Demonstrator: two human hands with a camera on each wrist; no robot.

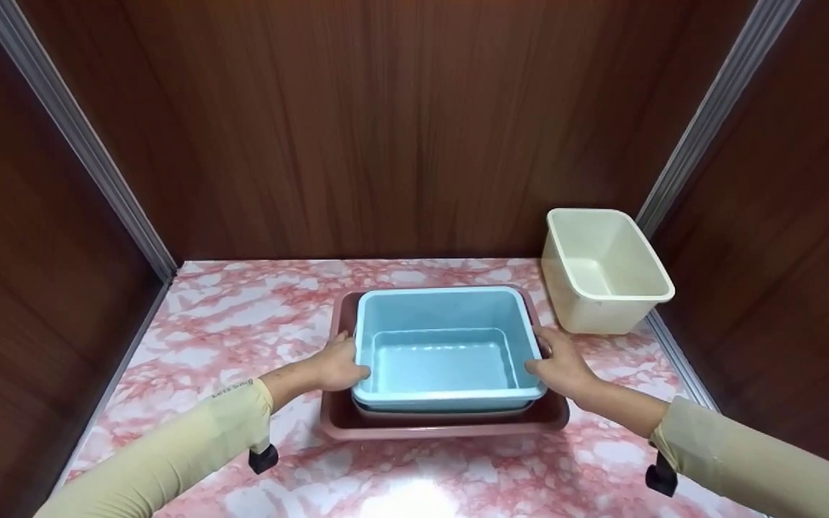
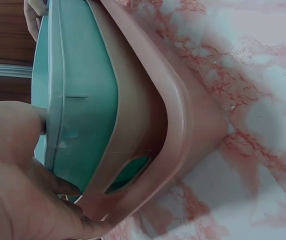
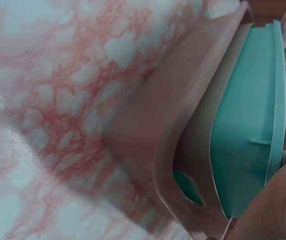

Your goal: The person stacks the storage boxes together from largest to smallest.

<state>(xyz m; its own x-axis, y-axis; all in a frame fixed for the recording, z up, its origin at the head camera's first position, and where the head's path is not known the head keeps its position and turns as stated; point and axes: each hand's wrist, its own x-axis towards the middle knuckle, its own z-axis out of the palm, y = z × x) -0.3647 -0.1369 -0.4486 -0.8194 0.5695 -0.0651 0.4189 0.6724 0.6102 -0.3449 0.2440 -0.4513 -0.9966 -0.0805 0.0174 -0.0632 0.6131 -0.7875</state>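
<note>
A light blue rectangular basin [image 1: 437, 360] sits inside a brownish basin [image 2: 135, 95] with a handle slot, and both stand in a wider dusty-pink basin [image 1: 447, 432]. My left hand [image 1: 337, 365] grips the blue basin's left rim, thumb over the edge and fingers down the outer side. On the opposite rim my right hand [image 1: 565, 365] holds it the same way. Both wrist views show the blue basin's wall rising above the brownish one. In the left wrist view, fingertips of the left hand [image 2: 13, 170] reach close to the pink rim; whether they touch it I cannot tell.
A cream-coloured deep bin [image 1: 605, 313] stands at the back right, near the corner. The pink-and-white marbled tabletop [image 1: 242, 316] is bounded by dark wood-grain panels [image 1: 414, 129] at the back and sides, with grey metal strips [image 1: 83, 137] in the corners.
</note>
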